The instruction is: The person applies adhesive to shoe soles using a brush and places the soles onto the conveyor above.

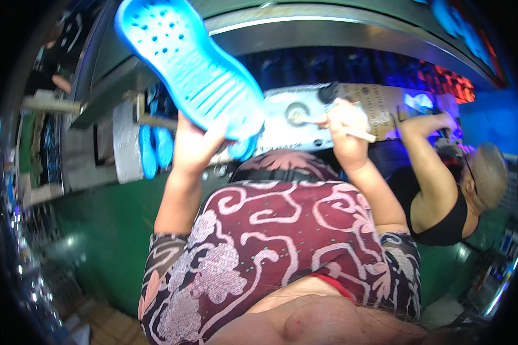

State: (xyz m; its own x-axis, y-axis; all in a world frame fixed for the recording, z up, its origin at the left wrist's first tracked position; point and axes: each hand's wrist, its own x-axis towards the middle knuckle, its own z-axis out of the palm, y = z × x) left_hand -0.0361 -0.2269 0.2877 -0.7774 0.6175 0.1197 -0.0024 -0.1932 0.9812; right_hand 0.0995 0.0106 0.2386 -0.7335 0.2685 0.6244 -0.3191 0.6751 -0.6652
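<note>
My left hand (194, 142) grips the heel end of a bright blue shoe sole (201, 72), which is held up and tilted away from me. Ridges run across its middle, and a cluster of small dark holes marks the far end. My right hand (349, 127) is closed around the pale handle of a brush (365, 136). The brush's other end points left, at a small round dish (297, 114) on the white worktop covering (279, 131). Whether the brush touches the dish I cannot tell. Part of another blue sole (243, 148) shows below my left hand.
Two blue soles (148, 150) lie left of my left arm. A dark round object (328, 93) sits beyond my right hand, by printed cardboard (380, 106). A metal ledge (328, 24) crosses the far side. At right, a co-worker (443, 184) reaches toward the bench.
</note>
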